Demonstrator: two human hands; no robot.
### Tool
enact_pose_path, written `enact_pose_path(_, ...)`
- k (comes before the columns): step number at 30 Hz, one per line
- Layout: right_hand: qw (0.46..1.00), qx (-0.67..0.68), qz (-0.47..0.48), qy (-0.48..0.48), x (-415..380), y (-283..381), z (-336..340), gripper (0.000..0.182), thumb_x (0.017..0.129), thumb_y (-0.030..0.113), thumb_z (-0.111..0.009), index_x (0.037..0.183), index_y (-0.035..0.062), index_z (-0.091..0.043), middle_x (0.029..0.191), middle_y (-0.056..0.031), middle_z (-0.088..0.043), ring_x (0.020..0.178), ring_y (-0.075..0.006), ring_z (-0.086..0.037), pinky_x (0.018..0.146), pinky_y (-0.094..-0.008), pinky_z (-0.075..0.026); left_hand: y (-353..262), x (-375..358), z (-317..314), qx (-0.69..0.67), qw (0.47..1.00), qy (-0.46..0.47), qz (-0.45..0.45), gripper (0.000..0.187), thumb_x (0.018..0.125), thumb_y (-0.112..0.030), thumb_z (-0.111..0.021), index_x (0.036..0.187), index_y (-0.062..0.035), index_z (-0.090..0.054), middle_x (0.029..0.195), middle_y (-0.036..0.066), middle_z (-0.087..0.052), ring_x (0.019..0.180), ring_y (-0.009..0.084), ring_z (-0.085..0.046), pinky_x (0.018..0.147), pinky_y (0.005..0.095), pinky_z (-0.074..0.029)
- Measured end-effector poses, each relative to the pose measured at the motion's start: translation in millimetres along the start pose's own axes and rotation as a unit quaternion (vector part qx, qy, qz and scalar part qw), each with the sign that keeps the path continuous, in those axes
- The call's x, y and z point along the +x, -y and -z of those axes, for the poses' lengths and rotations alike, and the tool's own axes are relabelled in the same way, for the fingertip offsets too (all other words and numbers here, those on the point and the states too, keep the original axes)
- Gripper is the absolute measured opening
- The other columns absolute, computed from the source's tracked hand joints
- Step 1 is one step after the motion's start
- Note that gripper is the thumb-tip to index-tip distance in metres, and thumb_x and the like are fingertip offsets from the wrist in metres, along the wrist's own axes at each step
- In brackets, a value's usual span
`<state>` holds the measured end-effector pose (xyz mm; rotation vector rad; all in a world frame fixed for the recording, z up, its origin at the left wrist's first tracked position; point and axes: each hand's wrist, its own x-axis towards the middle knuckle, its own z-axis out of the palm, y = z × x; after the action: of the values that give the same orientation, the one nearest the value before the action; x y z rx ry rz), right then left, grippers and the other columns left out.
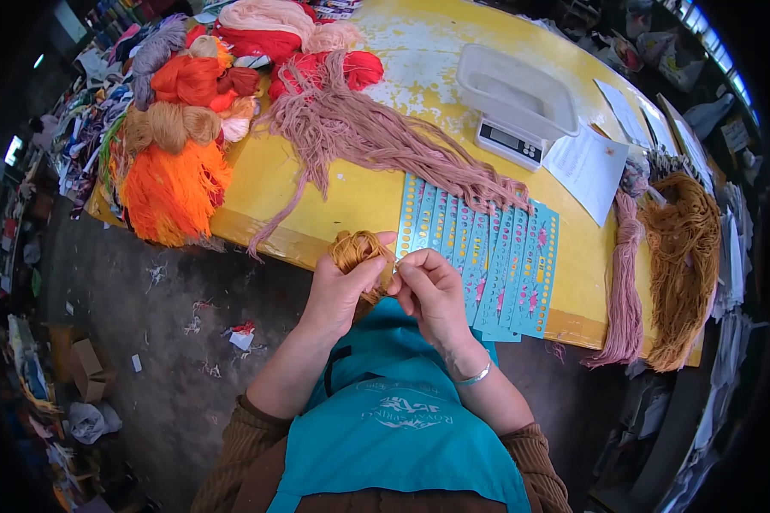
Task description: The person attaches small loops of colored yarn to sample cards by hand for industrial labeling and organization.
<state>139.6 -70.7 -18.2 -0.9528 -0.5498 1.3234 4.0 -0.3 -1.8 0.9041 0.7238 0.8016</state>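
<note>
Just off the front edge of the yellow table (265, 232), my left hand (338, 295) grips a bundle of golden-brown yarn (357, 250), its thumb pressed on the side. My right hand (434, 295) is at the bundle's right side, thumb and fingers pinched together on something small and pale that I cannot make out. Teal printed cards (496, 256) lie fanned on the table beside my right hand. Over their upper ends runs a long mauve yarn hank (376, 128).
Orange yarn (175, 192) and red yarn (261, 44) are piled at the left. A scale (509, 144) bearing a clear tray (518, 90) stands beside a paper sheet (586, 167). Pink yarn (626, 282) and brown yarn (683, 265) hang over the right edge.
</note>
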Motion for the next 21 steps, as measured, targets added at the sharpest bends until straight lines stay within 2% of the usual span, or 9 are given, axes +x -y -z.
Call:
enact_pose_path(6,0.999,-0.007,-0.031,-0.005,-0.1,6.2,-3.3,0.008,0.096,0.012,-0.055,0.092,0.0054,-0.055,0.069,-0.0020,-0.060,0.048,-0.0038,-0.045,0.041,-0.0171,-0.030,-3.5,-2.3,-9.2,0.047,0.998,-0.026,-0.029,0.034,0.087,-0.002,-0.060,0.121,0.0041,-0.059,0.084,0.000,-0.061,0.067,0.0029,-0.047,0.060,0.0185,-0.039)
enact_pose_path(9,0.993,-0.115,-0.013,0.021,3.6,6.9,-3.1,0.009,0.095,0.012,-0.056,0.090,0.0052,-0.055,0.068,-0.0006,-0.058,0.048,-0.0037,-0.045,0.042,-0.0169,-0.030,-3.4,-2.7,-10.4,0.085,0.993,-0.038,-0.073,0.033,0.087,-0.002,-0.061,0.119,0.0038,-0.059,0.081,-0.001,-0.060,0.067,0.0025,-0.049,0.059,0.0184,-0.039)
enact_pose_path(12,0.978,-0.181,-0.042,0.092,6.2,9.9,12.4,0.015,0.097,0.016,-0.052,0.088,0.0050,-0.055,0.064,-0.0011,-0.053,0.046,-0.0039,-0.041,0.040,-0.0162,-0.029,-5.8,-2.0,10.0,0.138,0.989,0.011,-0.044,0.028,0.092,-0.006,-0.057,0.117,0.0050,-0.060,0.104,0.008,-0.065,0.087,0.0085,-0.060,0.074,0.0218,-0.049)
enact_pose_path(14,0.969,0.167,-0.135,0.121,7.8,17.8,21.3,0.022,0.099,0.021,-0.048,0.088,0.0033,-0.055,0.070,-0.0025,-0.056,0.044,-0.0076,-0.041,0.039,-0.0193,-0.029,2.2,10.7,40.9,-0.093,0.963,0.229,0.103,0.030,0.095,-0.016,-0.053,0.115,0.0050,-0.060,0.105,0.011,-0.065,0.087,0.0136,-0.063,0.075,0.0244,-0.051)
enact_pose_path(15,0.953,0.250,-0.128,0.114,9.9,15.1,24.2,0.027,0.100,0.025,-0.045,0.088,0.0031,-0.055,0.071,-0.0047,-0.056,0.043,-0.0093,-0.040,0.037,-0.0207,-0.028,-0.5,17.1,38.3,-0.245,0.901,0.340,0.109,0.037,0.099,-0.025,-0.048,0.120,0.0043,-0.058,0.113,0.015,-0.063,0.096,0.0195,-0.063,0.082,0.0306,-0.051)
enact_pose_path(16,0.953,0.250,-0.128,0.114,10.3,14.2,24.1,0.027,0.100,0.025,-0.045,0.088,0.0031,-0.055,0.071,-0.0047,-0.056,0.043,-0.0093,-0.040,0.037,-0.0207,-0.028,-0.8,13.4,31.9,-0.245,0.901,0.340,0.108,0.037,0.099,-0.025,-0.048,0.120,0.0043,-0.058,0.113,0.015,-0.063,0.096,0.0195,-0.063,0.082,0.0306,-0.051)
enact_pose_path(18,0.946,0.302,-0.102,0.061,11.1,11.8,20.4,0.027,0.100,0.027,-0.046,0.089,0.0030,-0.055,0.074,-0.0064,-0.057,0.043,-0.0097,-0.040,0.038,-0.0202,-0.028,-2.9,2.8,9.7,-0.243,0.958,0.121,0.098,0.043,0.100,-0.029,-0.045,0.127,0.0043,-0.052,0.124,0.016,-0.058,0.112,0.0221,-0.057,0.093,0.0370,-0.046)
enact_pose_path(19,0.964,0.248,-0.083,0.045,8.6,12.5,15.3,0.022,0.098,0.022,-0.049,0.094,0.0017,-0.058,0.072,-0.0050,-0.057,0.043,-0.0085,-0.040,0.039,-0.0191,-0.029,0.7,5.3,10.8,-0.240,0.955,0.152,0.083,0.049,0.101,-0.033,-0.041,0.133,0.0043,-0.046,0.135,0.017,-0.051,0.124,0.0236,-0.048,0.103,0.0391,-0.039)
enact_pose_path(21,0.993,0.099,-0.064,0.026,5.1,15.5,4.2,0.015,0.095,0.015,-0.055,0.098,0.0013,-0.060,0.070,-0.0011,-0.056,0.045,-0.0064,-0.041,0.041,-0.0184,-0.029,0.3,6.5,9.3,-0.233,0.956,0.161,0.081,0.050,0.101,-0.033,-0.041,0.133,0.0049,-0.046,0.137,0.017,-0.049,0.126,0.0242,-0.047,0.105,0.0388,-0.038)
